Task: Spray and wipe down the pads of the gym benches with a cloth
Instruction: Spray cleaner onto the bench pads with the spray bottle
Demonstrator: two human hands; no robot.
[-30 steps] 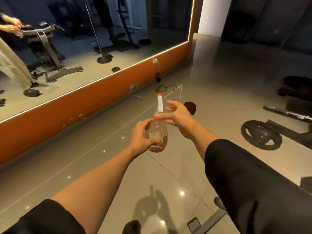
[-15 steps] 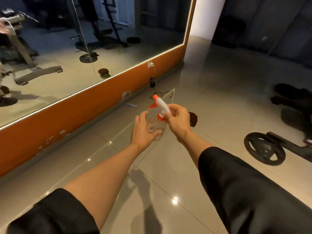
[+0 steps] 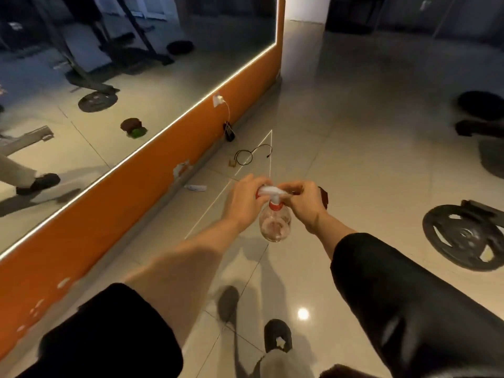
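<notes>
I hold the spray bottle out in front of me over the tiled floor, both hands up at its white trigger head. My left hand curls its fingers round the nozzle end of the head, and my right hand pinches the back of it. The clear, rounded body hangs below my fingers with its red collar just under them. I can make out no label, brand or writing on the bottle; the plastic looks bare. The mirror with its orange base runs along my left. A black cable lies on the tiles ahead of my hands. A weight plate lies on the floor to my right, well apart from the bottle. My shoe shows below.
</notes>
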